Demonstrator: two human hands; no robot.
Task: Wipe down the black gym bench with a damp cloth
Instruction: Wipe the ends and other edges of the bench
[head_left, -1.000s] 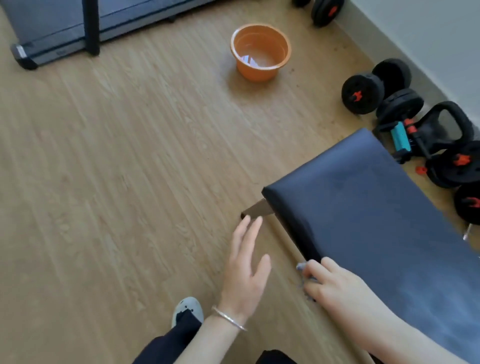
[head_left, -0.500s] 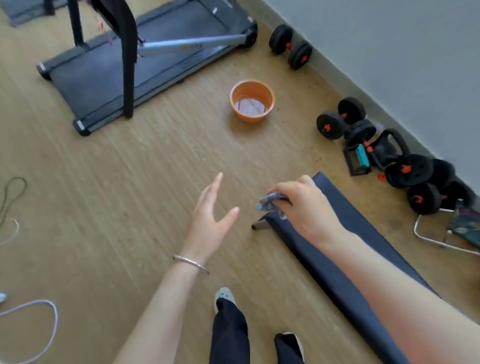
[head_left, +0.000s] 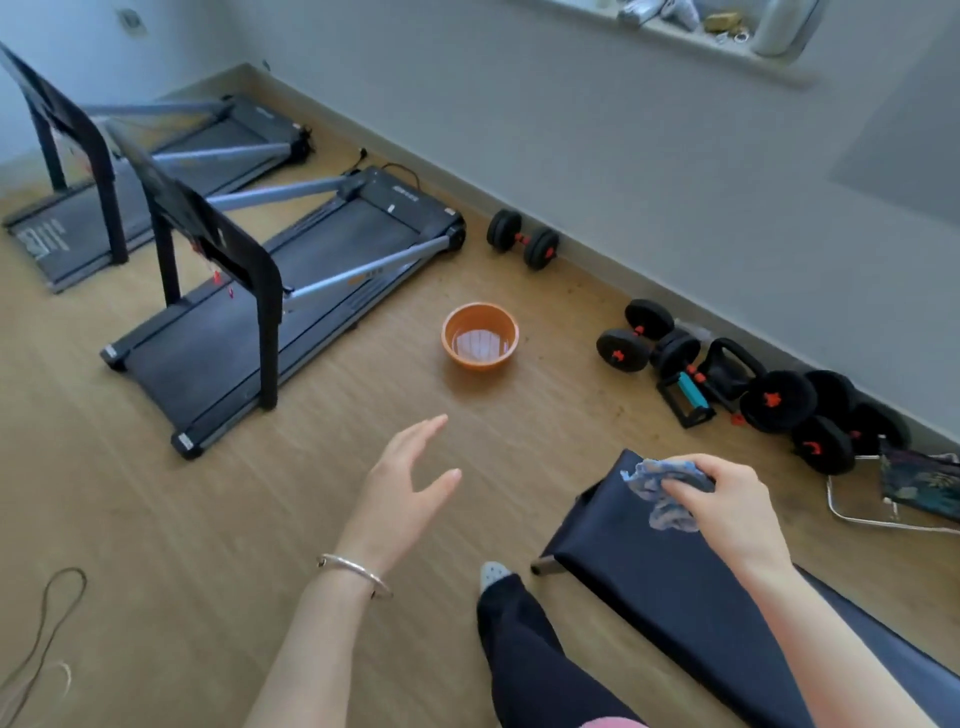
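— What else is on the floor?
— I see two treadmills toward its far left corner, an orange basin holding water mid-floor, and dumbbells and a kettlebell along the right edge.

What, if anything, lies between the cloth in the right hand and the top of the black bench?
Nothing visible does. The right hand grips the bunched cloth over the far end of the bench, whose black top shows bare beside it. The left hand is open over the floor, apart from the bench.
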